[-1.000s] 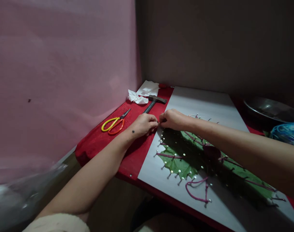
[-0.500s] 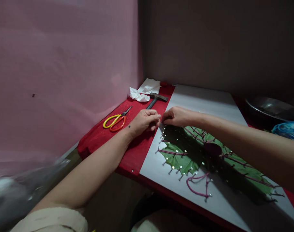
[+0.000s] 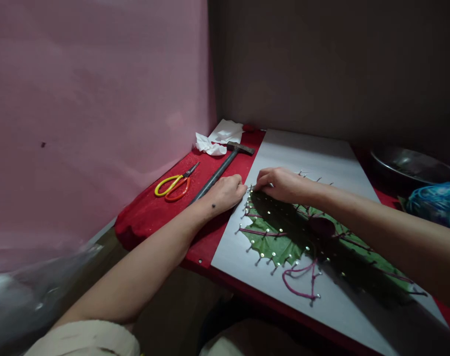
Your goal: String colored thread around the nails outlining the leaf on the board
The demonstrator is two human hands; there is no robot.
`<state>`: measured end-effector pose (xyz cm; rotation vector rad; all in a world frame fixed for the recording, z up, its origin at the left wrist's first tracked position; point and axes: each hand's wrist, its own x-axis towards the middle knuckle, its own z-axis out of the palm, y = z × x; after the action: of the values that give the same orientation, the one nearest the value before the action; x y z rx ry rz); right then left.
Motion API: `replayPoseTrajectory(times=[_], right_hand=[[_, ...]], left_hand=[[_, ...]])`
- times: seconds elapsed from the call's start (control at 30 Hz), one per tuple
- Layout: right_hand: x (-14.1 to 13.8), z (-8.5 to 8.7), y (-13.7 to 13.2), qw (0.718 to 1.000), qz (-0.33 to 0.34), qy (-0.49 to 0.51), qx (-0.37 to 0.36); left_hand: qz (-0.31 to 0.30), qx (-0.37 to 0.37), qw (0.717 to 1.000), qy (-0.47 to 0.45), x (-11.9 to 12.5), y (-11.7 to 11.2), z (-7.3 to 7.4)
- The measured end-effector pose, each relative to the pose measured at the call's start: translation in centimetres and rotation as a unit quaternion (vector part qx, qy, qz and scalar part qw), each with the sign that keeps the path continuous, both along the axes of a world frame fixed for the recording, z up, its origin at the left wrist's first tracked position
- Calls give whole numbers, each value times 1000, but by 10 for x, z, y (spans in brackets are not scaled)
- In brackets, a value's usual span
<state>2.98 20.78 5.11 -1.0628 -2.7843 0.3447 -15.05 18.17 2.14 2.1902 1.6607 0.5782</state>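
Have green leaf [image 3: 272,244] right of centre on white board [image 3: 306,148] over red worktop [image 3: 214,234], seemingly only partly strung with purple cord [image 3: 262,231], leaving many edge nails [image 3: 252,242] bare. With left hand [image 3: 228,192] curled closed near centre, contents hidden, and right hand [image 3: 279,183] bent just beside; cannot tell whether gripping.

Scissors [image 3: 186,175] & hammer [image 3: 221,169] on red bench [image 3: 146,217], tissues [image 3: 226,131] nr hammer; blue yarn [image 3: 437,203] nr metal bowl [image 3: 432,167], R side.
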Motion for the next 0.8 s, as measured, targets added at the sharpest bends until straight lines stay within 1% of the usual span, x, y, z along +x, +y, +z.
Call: replayPoseTrajectory(times=[0.17,0.27,0.47,0.6,0.7,0.77,0.8], right_hand=[[0,-4,-2,1000,14,-10,22],[-1,-4,-3,1000,13,-11,25],[1,-6,-3,999,21,-28,37],[-4,-7,-5,997,18,-54,59],[-5,-5,-5,995,27,-60,72],[-1,0,0,995,39,-42,77],[4,4,4,996,27,-25,80]], left_hand=[[4,-11,1000,18,2,5,-1],[-1,-42,999,10,2,11,2],[17,-119,992,-30,4,20,5],[25,-145,988,-53,6,23,5],[29,-150,987,-59,6,24,6],[34,-149,986,-61,6,23,6],[37,-147,986,-62,6,22,7]])
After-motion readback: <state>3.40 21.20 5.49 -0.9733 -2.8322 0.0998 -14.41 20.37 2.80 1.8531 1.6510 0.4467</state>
